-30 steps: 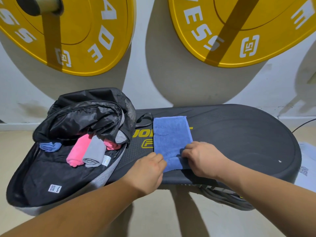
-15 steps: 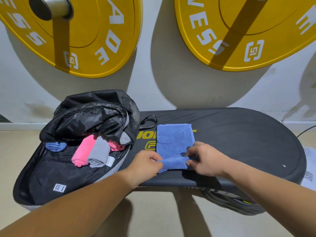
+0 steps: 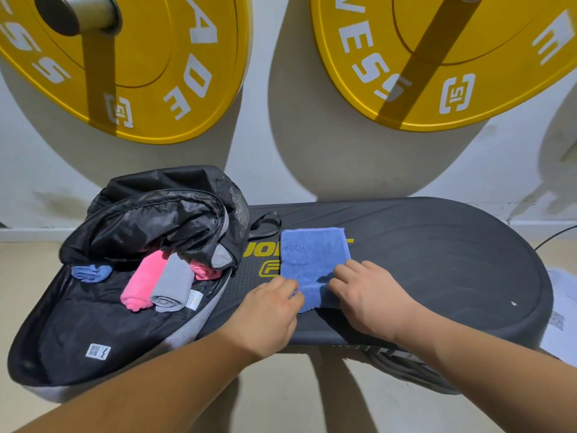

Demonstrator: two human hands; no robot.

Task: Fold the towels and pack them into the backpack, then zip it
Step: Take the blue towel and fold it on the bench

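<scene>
1. Head view, and the blue towel (image 3: 312, 254) is seen laid flat on the black platform (image 3: 437, 260), just right of the yellow lettering printed there, with its near end turned up into a low roll.
2. That roll is pinched at its left end by the left hand (image 3: 268, 314): the grip is closed on the blue towel, fingers curled over the fold.
3. The right end of the roll is pressed down by the right hand (image 3: 371, 295); the fingers are laid almost straight across the cloth, so this grip is read as open (the thumb is hidden).
4. To the left, the backpack (image 3: 93, 323) is spread wide, unzipped, with its black lining shown and part of it hanging off the platform's left end.
5. Inside it a rolled pink towel (image 3: 140, 282) and a rolled grey towel (image 3: 173, 285) are packed side by side, touching; a second pink roll (image 3: 204, 270) is tucked under the flap beside them.
6. A small blue cloth (image 3: 90, 271) is bunched further left in the same compartment, apart from the others.
7. Behind it all, two yellow weight plates (image 3: 150, 73) are seen against the white wall.
</scene>
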